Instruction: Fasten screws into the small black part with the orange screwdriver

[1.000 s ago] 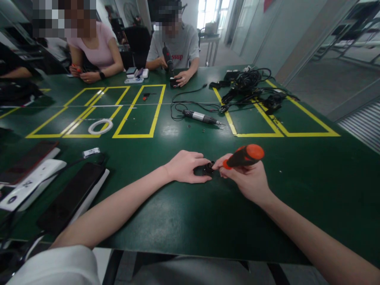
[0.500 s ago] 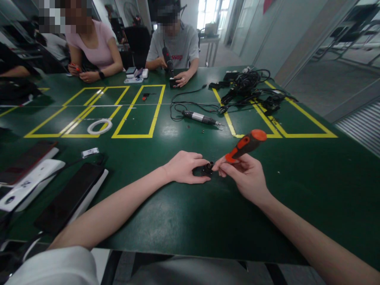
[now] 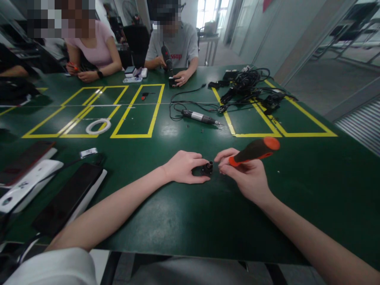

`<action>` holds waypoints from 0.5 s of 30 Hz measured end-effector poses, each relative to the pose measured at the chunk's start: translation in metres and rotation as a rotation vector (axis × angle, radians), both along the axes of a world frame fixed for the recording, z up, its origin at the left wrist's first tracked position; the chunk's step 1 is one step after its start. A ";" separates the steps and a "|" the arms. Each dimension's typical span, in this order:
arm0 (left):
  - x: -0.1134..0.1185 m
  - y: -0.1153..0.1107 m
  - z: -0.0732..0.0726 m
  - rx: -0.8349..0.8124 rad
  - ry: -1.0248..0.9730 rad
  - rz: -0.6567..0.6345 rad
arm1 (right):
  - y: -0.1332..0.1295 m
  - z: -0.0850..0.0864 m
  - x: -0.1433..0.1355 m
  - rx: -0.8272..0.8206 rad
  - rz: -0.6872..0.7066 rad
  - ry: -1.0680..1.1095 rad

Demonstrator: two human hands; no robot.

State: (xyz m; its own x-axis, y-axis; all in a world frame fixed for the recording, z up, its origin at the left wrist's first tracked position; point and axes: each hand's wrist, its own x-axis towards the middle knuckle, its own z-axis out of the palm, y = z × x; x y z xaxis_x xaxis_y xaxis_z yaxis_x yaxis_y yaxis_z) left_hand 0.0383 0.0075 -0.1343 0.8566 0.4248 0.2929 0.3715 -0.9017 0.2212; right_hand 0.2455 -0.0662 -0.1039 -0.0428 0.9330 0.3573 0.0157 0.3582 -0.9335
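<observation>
On the green tabletop stands a small black round part point(image 3: 207, 169) with a short tube sticking up from it. The thumb and fingers of my left hand point(image 3: 185, 168) curve round it from the left, steadying it against the table. Just to the right, my right hand point(image 3: 245, 172) is closed on a screwdriver point(image 3: 255, 151) with an orange and dark handle. Its handle end leans up and to the right. The screwdriver's shaft and tip are hidden by my fingers, which are a small gap away from the black part.
Beyond my hands lies a corded electric screwdriver point(image 3: 198, 116). A heap of black cables point(image 3: 249, 85) sits at the back right. Left are a white tape ring point(image 3: 98, 126) and phones point(image 3: 68, 198) on power banks. Across the table, one person point(image 3: 175, 47) works with a power driver.
My right hand has drawn slightly right, away from the black part, and the screwdriver has tipped further to the right. My left hand stays in place.
</observation>
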 end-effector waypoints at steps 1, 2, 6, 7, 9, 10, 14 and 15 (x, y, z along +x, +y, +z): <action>0.000 0.000 0.000 0.001 -0.003 -0.002 | 0.001 0.001 0.001 -0.001 -0.009 -0.013; 0.000 0.000 0.000 0.003 -0.010 -0.004 | 0.001 0.001 0.002 -0.011 -0.017 -0.026; -0.001 0.000 -0.001 0.005 -0.035 -0.010 | 0.001 0.003 0.006 -0.060 -0.048 -0.038; -0.001 0.000 -0.001 0.003 -0.032 -0.008 | 0.001 0.003 0.006 -0.064 -0.044 -0.035; -0.001 0.000 0.000 0.001 -0.020 -0.003 | 0.001 0.004 0.005 -0.066 -0.011 -0.017; -0.001 0.000 0.000 0.001 -0.015 0.000 | 0.001 0.004 0.005 -0.065 0.019 0.002; 0.000 0.000 0.001 -0.002 -0.007 0.007 | 0.002 0.002 0.002 -0.071 0.116 0.077; 0.000 0.000 0.001 -0.002 -0.007 0.007 | 0.002 0.002 0.002 -0.073 0.108 0.073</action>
State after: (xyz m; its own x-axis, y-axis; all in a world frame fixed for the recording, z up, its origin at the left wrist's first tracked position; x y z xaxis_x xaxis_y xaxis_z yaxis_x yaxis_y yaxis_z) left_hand 0.0381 0.0074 -0.1338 0.8518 0.4312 0.2976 0.3760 -0.8987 0.2259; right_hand 0.2471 -0.0647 -0.1018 -0.1212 0.9478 0.2950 -0.0880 0.2857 -0.9543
